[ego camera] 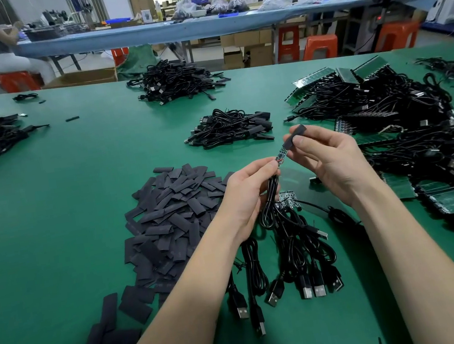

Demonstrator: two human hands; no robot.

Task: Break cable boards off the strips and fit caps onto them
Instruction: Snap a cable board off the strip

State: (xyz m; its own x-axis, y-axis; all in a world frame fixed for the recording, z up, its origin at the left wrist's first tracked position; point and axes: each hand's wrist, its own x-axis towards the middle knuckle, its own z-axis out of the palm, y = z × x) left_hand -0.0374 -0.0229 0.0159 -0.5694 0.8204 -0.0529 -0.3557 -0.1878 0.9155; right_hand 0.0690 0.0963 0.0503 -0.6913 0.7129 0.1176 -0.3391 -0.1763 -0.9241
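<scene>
green table (47,198) | blue bench (140,36) | orange stools (319,46) | cardboard boxes (248,47) | bright windows

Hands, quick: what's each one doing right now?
Left hand: pinching the board, cable below.
Right hand: pinching a cap onto the board's end.

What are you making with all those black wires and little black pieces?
A person is putting caps on small cable boards. The left hand pinches a cable just below its little board, and the right hand holds a black cap partly slid over the board's tip. A pile of spare caps lies on the green table to the left, more cables lie under the hands, and strips of boards with cables are heaped on the right.
</scene>
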